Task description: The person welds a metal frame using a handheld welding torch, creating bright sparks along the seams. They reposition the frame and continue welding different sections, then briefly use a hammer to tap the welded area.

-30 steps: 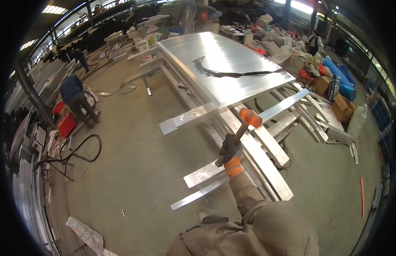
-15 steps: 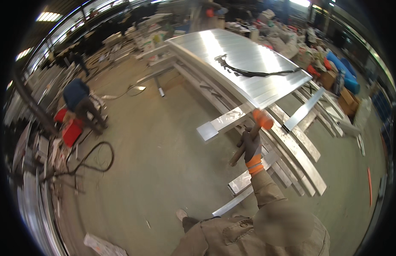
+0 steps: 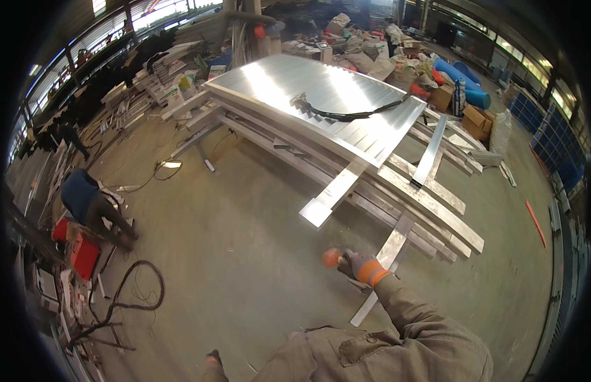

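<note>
My right hand [image 3: 360, 265], in a grey glove with an orange cuff, is closed on a mallet with an orange head [image 3: 331, 257]. It is held over the floor, apart from the near end of the metal stack; most of its handle is hidden by the glove. Low in the view, my left hand [image 3: 213, 358] in a dark glove hangs by my side, small and too unclear to read its fingers. Ahead lies a wide ribbed silver panel [image 3: 346, 137] on stacked metal beams. A silver bar with a square end [image 3: 316, 212] juts from under its near corner.
Black cable [image 3: 353, 116] rests on the panel. A loose metal tube [image 3: 430, 153] lies across the beams at right. At left, a bent-over person [image 3: 85, 197] stands beside a red machine [image 3: 85, 254], near coiled cable [image 3: 142, 305]. Sacks, cardboard boxes [image 3: 478, 121] and blue rolls stand behind.
My right hand has drawn the mallet down and back from the panel's near corner. My left hand has come into view at the bottom. The view has turned somewhat to the right.
</note>
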`<action>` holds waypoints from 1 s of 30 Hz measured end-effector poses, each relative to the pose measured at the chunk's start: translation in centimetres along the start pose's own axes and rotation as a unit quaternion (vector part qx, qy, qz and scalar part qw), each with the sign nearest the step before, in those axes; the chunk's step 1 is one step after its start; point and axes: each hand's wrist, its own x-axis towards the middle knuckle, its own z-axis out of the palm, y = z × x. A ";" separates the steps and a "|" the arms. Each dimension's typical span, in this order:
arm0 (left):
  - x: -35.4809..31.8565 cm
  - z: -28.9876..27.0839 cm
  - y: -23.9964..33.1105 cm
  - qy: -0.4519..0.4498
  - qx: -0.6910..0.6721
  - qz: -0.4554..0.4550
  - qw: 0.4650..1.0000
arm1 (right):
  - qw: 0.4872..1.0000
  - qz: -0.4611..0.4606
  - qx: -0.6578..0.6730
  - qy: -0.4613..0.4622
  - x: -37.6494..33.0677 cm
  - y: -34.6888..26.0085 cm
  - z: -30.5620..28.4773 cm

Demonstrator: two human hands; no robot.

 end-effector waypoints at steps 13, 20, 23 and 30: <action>10.7 14.4 24.9 -0.178 0.173 0.301 0.921 | 0.994 0.064 0.043 -0.077 8.6 -6.4 8.2; 16.6 3.8 29.2 -0.146 0.267 0.087 0.949 | 0.993 -0.001 0.064 -0.095 29.9 -13.9 0.5; 17.2 2.6 32.9 -0.123 0.207 0.038 0.970 | 0.991 -0.040 0.094 -0.090 36.5 -16.8 -1.9; 22.7 6.1 45.3 -0.127 0.137 0.039 0.982 | 0.988 -0.052 0.067 -0.126 46.8 -20.6 -1.0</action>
